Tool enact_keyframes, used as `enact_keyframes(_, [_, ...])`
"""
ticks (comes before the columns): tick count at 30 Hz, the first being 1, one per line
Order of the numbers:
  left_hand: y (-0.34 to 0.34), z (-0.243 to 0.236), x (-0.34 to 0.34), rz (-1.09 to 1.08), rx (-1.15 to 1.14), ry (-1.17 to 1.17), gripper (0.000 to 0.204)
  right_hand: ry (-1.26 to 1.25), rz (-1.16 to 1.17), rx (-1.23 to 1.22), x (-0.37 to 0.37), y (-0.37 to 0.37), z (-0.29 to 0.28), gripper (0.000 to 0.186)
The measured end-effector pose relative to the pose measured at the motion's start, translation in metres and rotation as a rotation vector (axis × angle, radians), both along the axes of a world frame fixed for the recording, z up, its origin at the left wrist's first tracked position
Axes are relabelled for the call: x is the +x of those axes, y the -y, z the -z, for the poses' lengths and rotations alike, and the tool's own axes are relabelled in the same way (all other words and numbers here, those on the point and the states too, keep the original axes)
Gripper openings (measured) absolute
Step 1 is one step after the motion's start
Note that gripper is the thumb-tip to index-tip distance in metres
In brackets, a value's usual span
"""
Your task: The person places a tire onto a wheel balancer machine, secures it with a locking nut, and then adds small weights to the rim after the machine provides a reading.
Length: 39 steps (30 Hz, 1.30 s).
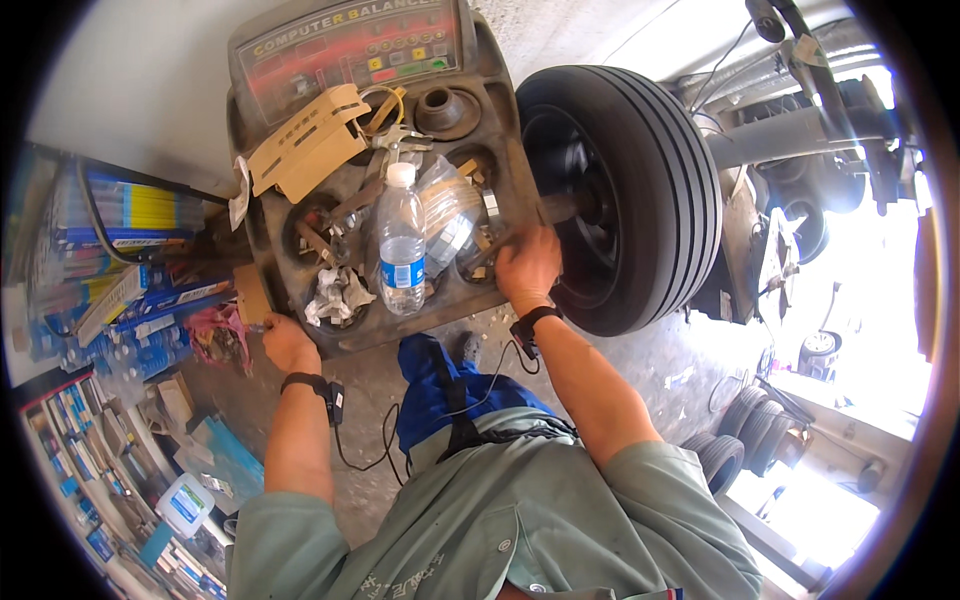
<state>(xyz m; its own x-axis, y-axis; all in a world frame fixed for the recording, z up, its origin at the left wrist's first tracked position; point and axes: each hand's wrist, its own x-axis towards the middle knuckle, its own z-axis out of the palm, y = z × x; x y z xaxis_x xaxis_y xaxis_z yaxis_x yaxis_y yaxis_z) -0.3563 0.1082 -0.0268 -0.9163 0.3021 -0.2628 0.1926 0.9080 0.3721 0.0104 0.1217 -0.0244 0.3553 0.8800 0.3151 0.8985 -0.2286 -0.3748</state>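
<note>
at upper centre-right i see a black, grooved tyre (625, 200), dark rim (572, 155) facing left, axle (563, 207) sideways; whether left hand (290, 343) or right hand (528, 266) grips, i can't tell.

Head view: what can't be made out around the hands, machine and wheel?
All in the head view:
- Right hand: anything gripped, hidden by its own back.
- Left hand: palm, turned away from the camera.
- Wheel: far face, hidden by its tread.
- Balancing machine: top corner, cut by the upper edge.
</note>
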Motion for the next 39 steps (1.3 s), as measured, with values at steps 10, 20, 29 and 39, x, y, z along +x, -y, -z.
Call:
enact_keyframes(10, [0.002, -0.003, 0.001, 0.034, 0.060, -0.012, 0.061, -0.010, -0.009, -0.025, -0.002, 0.001, -0.001, 0.025])
enact_keyframes(20, [0.012, 0.032, -0.013, 0.577, -0.184, -0.370, 0.024, -0.111, 0.056, -0.032, 0.010, 0.011, -0.004, 0.027])
enact_keyframes(29, [0.007, 0.033, -0.021, 0.264, 0.143, -0.198, 0.045, -0.160, 0.034, -0.094, -0.001, 0.011, -0.018, 0.032])
enact_keyframes(39, [-0.014, -0.082, 0.065, 0.184, -0.154, 0.058, 0.059, -0.185, 0.039, -0.097, -0.001, 0.012, -0.025, 0.030])
